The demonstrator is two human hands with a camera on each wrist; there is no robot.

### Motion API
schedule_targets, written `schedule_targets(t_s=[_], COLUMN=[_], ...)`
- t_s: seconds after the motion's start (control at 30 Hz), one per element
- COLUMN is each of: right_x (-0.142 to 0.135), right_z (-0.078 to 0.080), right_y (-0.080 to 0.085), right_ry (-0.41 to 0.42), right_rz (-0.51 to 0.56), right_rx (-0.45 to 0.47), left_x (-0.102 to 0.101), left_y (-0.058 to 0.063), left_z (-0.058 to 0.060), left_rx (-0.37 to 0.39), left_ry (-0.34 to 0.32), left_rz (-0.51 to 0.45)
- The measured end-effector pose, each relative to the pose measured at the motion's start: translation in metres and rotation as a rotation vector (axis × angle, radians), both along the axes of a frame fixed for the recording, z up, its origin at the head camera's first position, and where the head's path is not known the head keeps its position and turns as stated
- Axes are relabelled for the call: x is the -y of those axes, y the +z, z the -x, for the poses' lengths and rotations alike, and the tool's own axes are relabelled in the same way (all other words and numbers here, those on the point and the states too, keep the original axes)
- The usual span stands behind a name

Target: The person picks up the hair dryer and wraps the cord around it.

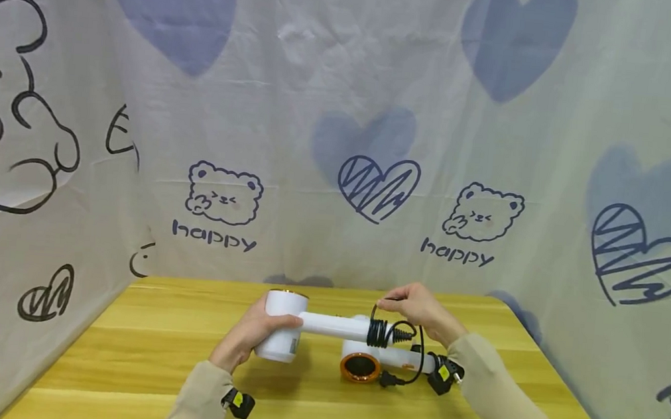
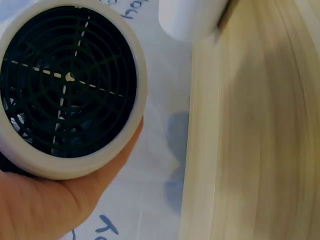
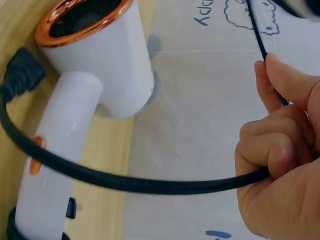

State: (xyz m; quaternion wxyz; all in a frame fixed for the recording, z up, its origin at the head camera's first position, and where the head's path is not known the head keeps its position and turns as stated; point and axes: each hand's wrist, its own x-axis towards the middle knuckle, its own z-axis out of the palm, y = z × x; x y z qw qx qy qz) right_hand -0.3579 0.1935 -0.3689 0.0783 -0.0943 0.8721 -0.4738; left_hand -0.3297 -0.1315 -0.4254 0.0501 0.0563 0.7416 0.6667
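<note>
My left hand (image 1: 248,335) grips a white hair dryer (image 1: 333,326) by its barrel, above the table, with the handle pointing right. The left wrist view shows that dryer's round dark grille (image 2: 95,100) facing the camera. Black cord (image 1: 377,333) is wound around the end of the handle. My right hand (image 1: 420,310) pinches a stretch of the cord between thumb and finger, and other fingers curl around it. The cord's loose end hangs in a loop to a plug (image 1: 390,379). Behind it lies a second white hair dryer (image 3: 120,60) with an orange rim.
Both dryers are over a wooden table (image 1: 169,335). The second dryer's own cord is bundled at its handle end, partly hidden by the right wrist camera (image 1: 443,377). A white cloth (image 1: 296,246) printed with hearts and bears hangs around the back and sides.
</note>
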Motion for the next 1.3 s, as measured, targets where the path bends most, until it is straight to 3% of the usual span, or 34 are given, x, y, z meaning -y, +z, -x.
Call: schedule_targets(t_s=[0.3, 0.5, 0.7, 0.87, 1.1, 1.3], right_x=[0.013, 0.022, 0.036, 0.043, 0.046, 0.051], right_z=[-0.009, -0.013, -0.021, -0.025, -0.027, -0.029], right_y=[0.011, 0.016, 0.010, 0.005, 0.001, -0.001], right_ry=[-0.006, -0.012, -0.040, -0.055, -0.028, 0.045], right_rz=[-0.029, 0.032, 0.021, 0.056, 0.168, 0.199], right_rx=[-0.113, -0.134, -0.208, -0.224, -0.223, -0.267], left_x=[-0.002, -0.008, -0.017, -0.020, -0.021, -0.020], left_y=[0.003, 0.009, 0.009, 0.009, 0.012, 0.009], left_z=[0.001, 0.003, 0.000, -0.002, 0.000, 0.001], left_rx=[-0.152, -0.211, -0.239, -0.224, -0.141, -0.063], left_ry=[0.146, 0.322, 0.486, 0.561, 0.554, 0.582], left_rz=[0.104, 0.184, 0.205, 0.140, -0.017, -0.167])
